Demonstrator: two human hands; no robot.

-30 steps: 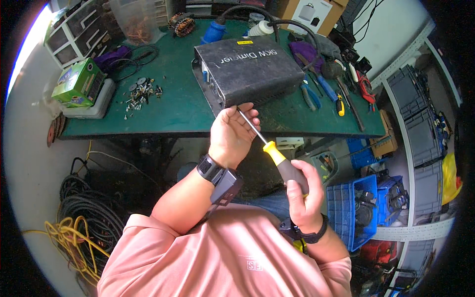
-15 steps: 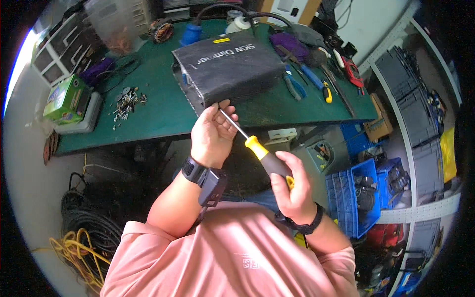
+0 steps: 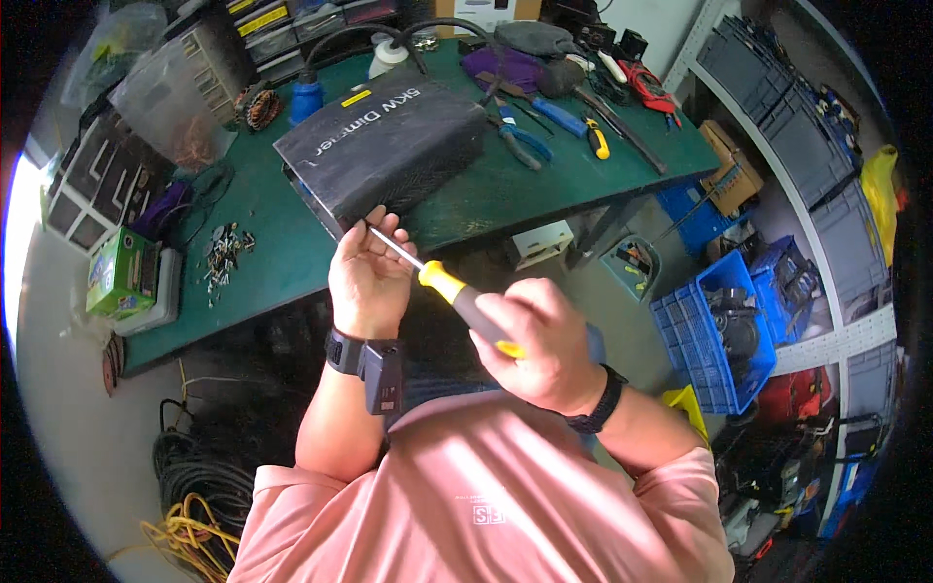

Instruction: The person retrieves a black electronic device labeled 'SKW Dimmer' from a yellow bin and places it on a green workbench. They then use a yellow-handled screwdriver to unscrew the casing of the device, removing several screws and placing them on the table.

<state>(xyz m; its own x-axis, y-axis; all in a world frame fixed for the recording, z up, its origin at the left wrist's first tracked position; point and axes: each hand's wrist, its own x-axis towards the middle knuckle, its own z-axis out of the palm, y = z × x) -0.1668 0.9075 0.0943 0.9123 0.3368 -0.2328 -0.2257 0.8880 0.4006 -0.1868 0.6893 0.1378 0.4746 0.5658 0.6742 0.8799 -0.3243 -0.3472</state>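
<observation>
My right hand point(image 3: 544, 345) is wrapped round the dark grey and yellow handle of a screwdriver point(image 3: 444, 282). Its metal shaft slants up and left to the fingers of my left hand point(image 3: 372, 277). That hand is turned palm up, fingers curled and thumb close to the fingertips, at the near lower corner of a black metal box point(image 3: 384, 146). Whatever is pinched there, and the exact contact of the screwdriver's tip, is too small to make out. White lettering and a yellow label mark the top of the box, which lies on a green-topped workbench point(image 3: 282, 233).
Loose screws point(image 3: 228, 257) are heaped left of the box. Blue-handled pliers point(image 3: 525, 146), a yellow-and-blue tool point(image 3: 595, 141) and a red meter point(image 3: 649, 87) lie to its right. A blue crate point(image 3: 695, 340) stands on the floor at right. Coiled black cable point(image 3: 204, 476) lies at lower left.
The view has shifted, so the bench and box sit further left. My right hand has turned over the handle, its knuckles now facing up. My left hand stays at the box's corner.
</observation>
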